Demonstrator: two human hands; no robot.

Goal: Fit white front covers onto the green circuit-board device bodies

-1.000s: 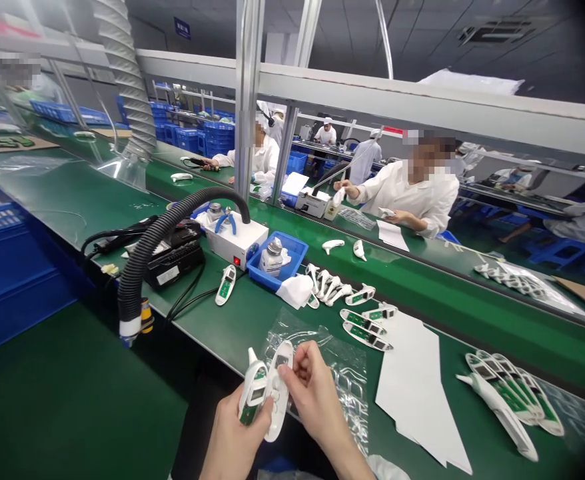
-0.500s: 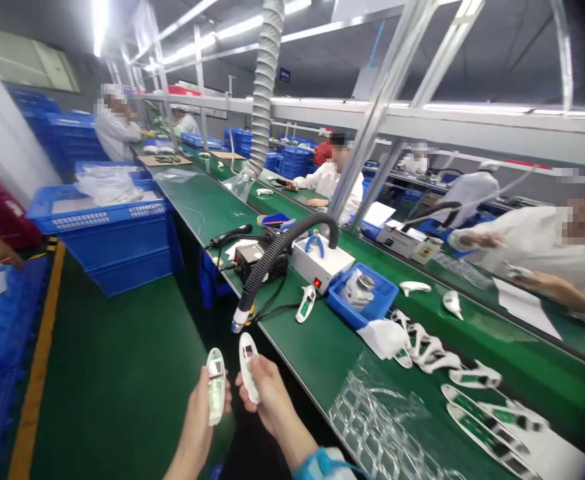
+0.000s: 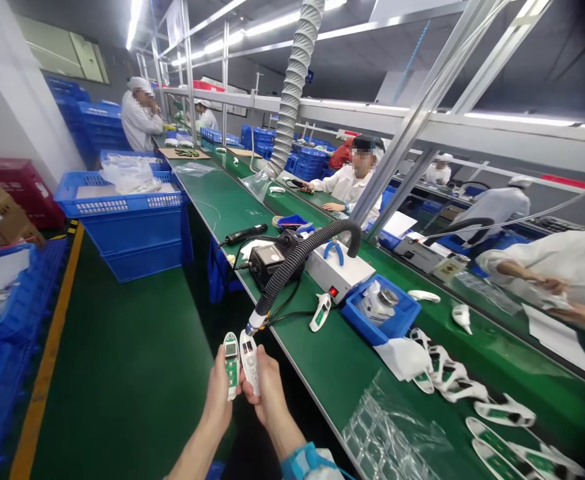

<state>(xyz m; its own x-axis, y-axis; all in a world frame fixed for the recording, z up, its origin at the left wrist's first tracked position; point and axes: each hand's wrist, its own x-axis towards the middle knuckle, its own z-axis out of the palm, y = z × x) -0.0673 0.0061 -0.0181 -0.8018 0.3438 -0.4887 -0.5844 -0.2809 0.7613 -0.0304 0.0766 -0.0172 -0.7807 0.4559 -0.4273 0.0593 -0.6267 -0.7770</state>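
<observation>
My left hand (image 3: 218,393) holds a white housing half with a green circuit board (image 3: 231,365), its board side up. Close beside it, my right hand (image 3: 266,385) grips a white cover (image 3: 249,362) with a dark window and buttons. The cover's top end is right at the metal tip of a black ribbed hose (image 3: 292,270); whether they touch I cannot tell. Both pieces are held upright in front of the bench edge. On the green bench (image 3: 297,337) lies another white housing with a board (image 3: 320,312).
Behind the hose stand a white box with a red switch (image 3: 340,270) and a black unit (image 3: 267,261). A blue tray (image 3: 382,330) holds a jar. Several white housings (image 3: 452,377) and clear plastic packaging (image 3: 387,433) lie at right. People in white work across the bench.
My hands have brought the two pieces closer together and nearer the hose tip. The cover has turned so its window and buttons show. The whole view has shifted slightly.
</observation>
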